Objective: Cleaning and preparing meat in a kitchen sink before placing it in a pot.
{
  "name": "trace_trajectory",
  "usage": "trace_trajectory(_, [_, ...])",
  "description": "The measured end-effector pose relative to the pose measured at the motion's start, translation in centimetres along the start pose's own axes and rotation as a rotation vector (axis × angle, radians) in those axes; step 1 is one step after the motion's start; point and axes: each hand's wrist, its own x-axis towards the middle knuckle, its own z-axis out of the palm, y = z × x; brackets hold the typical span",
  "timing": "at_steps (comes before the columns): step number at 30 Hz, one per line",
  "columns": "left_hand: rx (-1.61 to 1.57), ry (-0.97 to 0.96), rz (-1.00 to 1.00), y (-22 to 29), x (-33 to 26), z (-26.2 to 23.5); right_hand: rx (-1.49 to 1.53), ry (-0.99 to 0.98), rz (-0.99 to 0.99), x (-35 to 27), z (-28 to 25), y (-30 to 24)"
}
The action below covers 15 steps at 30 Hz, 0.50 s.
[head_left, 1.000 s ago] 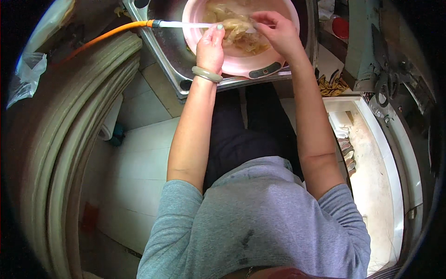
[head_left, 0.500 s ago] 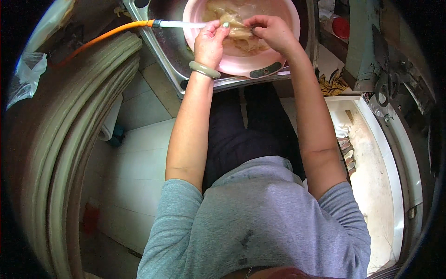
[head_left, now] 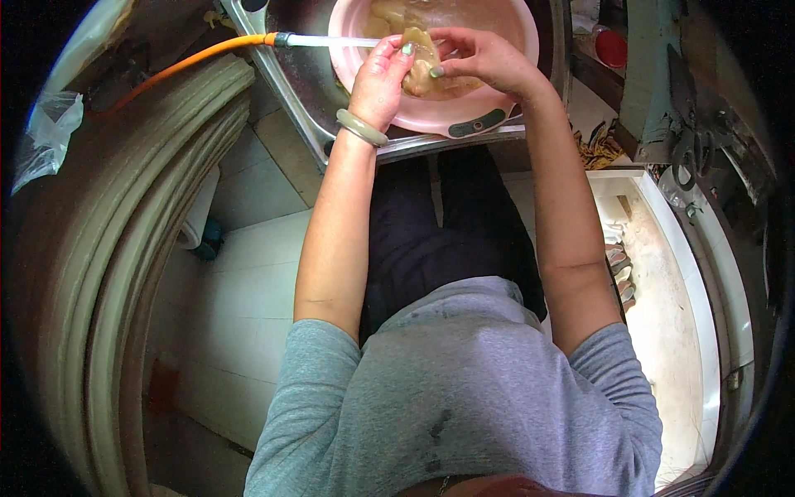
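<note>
Over a pink basin (head_left: 530,37) I hold a soft, wet, yellowish piece (head_left: 421,76) with a paler lump at its lower end; its exact kind is unclear, though it resembles raw poultry. My left hand (head_left: 378,87), wearing a pale green bangle (head_left: 362,127), pinches its left side with the thumb on top. My right hand (head_left: 497,68) curves around the other side, thumb and fingertips against it. More yellowish matter lies in cloudy water (head_left: 472,21) in the basin. The clear end (head_left: 331,41) of an orange hose (head_left: 224,45) reaches behind my left hand.
The basin rests in a metal sink (head_left: 300,116) with a raised edge. Tall, layered beige boards (head_left: 166,166) stand at the left. To the right are scissors (head_left: 683,166), a red round item (head_left: 611,50), a patterned cloth (head_left: 598,147) and an open white drawer-like compartment (head_left: 671,273).
The yellowish piece has turned more upright, its pale lump now showing. My right hand has shifted slightly, its fingers spreading wider around the piece. My left hand keeps its pinch.
</note>
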Motion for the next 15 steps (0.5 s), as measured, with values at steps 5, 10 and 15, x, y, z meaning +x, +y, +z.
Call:
trace_trajectory(5, [0.292,-0.053,0.067,0.5,-0.6,0.3,-0.167,0.133,-0.027,-0.3,0.8,-0.4])
trace_trajectory(10, [0.668,-0.029,0.022,1.6,-1.4,0.9,-0.397,0.173,-0.025,-0.1,1.0,-1.2])
trace_trajectory(15, [0.925,-0.03,0.274,0.6,-1.3,0.1,-0.641,0.127,-0.017,-0.9,1.5,-2.3])
